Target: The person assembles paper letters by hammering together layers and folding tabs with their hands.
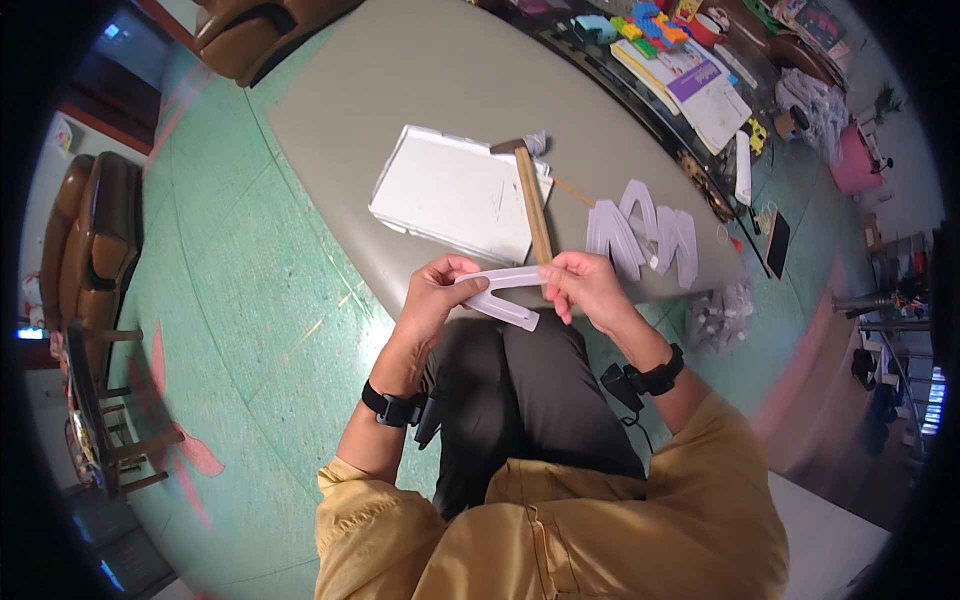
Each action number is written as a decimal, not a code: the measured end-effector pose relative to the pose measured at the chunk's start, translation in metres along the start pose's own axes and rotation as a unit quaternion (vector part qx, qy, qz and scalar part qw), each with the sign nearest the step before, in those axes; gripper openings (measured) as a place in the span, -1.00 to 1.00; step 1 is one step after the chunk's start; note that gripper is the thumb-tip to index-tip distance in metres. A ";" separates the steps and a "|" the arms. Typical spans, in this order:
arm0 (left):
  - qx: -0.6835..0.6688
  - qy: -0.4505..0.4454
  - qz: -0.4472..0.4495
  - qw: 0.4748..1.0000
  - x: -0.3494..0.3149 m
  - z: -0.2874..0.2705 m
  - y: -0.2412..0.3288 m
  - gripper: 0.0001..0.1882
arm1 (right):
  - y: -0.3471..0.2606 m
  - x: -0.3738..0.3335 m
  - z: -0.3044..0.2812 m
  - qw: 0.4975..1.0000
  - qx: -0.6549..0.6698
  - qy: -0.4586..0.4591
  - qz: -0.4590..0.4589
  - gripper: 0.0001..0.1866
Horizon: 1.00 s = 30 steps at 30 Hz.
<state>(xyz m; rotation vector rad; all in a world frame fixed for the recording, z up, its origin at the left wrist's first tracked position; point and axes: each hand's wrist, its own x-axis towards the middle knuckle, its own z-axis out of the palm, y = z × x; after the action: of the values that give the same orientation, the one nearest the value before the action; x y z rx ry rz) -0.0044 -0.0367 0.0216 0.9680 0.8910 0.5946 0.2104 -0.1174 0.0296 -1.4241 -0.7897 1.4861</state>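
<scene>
Between my hands, above my lap, is a pale lilac, V-shaped folded strip (512, 314). Its bend is pinched between the thumb and fingers of my left hand (440, 292). My right hand (583, 287) grips the tip of the strip's upper arm, while the lower arm points freely to the right. Just beyond my right fingers lies a hammer (532, 205), its wooden handle pointing toward me and its head at the far end. The hammer rests along the right edge of a flat white board (455, 190) with ragged edges. Similar pale folded strips (625, 240) lie to the right.
A grey-beige padded surface (420, 60) extends ahead of me. At the far right, a dark table holds papers (705, 100), colourful toy blocks (650, 25) and a white roll (743, 168). A clear bag (720, 318) sits low on the right. Brown leather seats (100, 220) stand left on the green floor.
</scene>
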 end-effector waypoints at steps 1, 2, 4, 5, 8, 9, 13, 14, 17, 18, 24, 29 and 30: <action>0.002 -0.001 0.009 1.000 0.011 -0.006 0.000 -0.88 | -0.001 0.010 -0.002 0.999 0.013 0.023 -0.021 -0.83; 0.003 0.036 0.032 0.999 0.023 -0.011 0.000 -0.87 | 0.008 0.023 -0.007 0.999 0.011 0.022 -0.029 -0.83; -0.004 0.106 0.071 0.992 0.046 -0.022 -0.003 -0.85 | 0.024 0.046 -0.012 0.806 -0.471 0.203 -0.296 -0.79; -0.006 0.107 0.075 0.991 0.058 -0.024 -0.007 -0.85 | 0.028 0.051 -0.009 0.804 -0.472 0.202 -0.300 -0.79; 0.177 0.207 0.170 0.947 0.090 -0.047 -0.042 -0.85 | 0.038 0.067 0.016 0.825 -0.534 0.180 -0.024 -0.59; 0.304 0.247 0.166 0.905 0.093 -0.037 -0.042 -0.80 | 0.043 0.073 0.011 0.822 -0.539 0.183 -0.022 -0.59; 0.525 0.261 0.290 0.757 0.097 -0.026 -0.043 -0.79 | 0.059 0.092 0.000 0.912 -0.373 0.152 0.081 -0.48; 0.541 0.255 0.327 0.732 0.095 -0.024 -0.040 -0.79 | 0.061 0.095 -0.002 0.939 -0.269 0.178 0.122 -0.49; 0.549 0.088 0.330 0.762 0.090 -0.036 -0.042 -0.78 | 0.063 0.100 -0.009 0.923 -0.279 0.240 0.113 -0.50; 0.553 0.095 0.324 0.762 0.083 -0.044 -0.045 -0.78 | 0.053 0.093 0.000 0.920 -0.301 0.238 0.082 -0.52; 0.576 0.063 0.324 0.748 0.072 -0.037 -0.040 -0.69 | 0.028 0.033 -0.003 0.978 -0.143 0.147 -0.047 -0.68; 0.575 0.064 0.312 0.753 0.078 -0.037 -0.042 -0.66 | 0.026 0.012 -0.005 0.977 -0.170 0.121 0.041 -0.65; 0.574 0.064 0.312 0.754 0.079 -0.036 -0.042 -0.66 | 0.028 0.013 -0.006 0.968 -0.207 0.116 0.087 -0.62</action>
<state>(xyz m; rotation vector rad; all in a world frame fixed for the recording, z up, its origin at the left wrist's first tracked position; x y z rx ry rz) 0.0077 0.0212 -0.0549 2.4458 1.0439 0.6530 0.2118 -0.1171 -0.0022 -1.9849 -0.8780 1.2930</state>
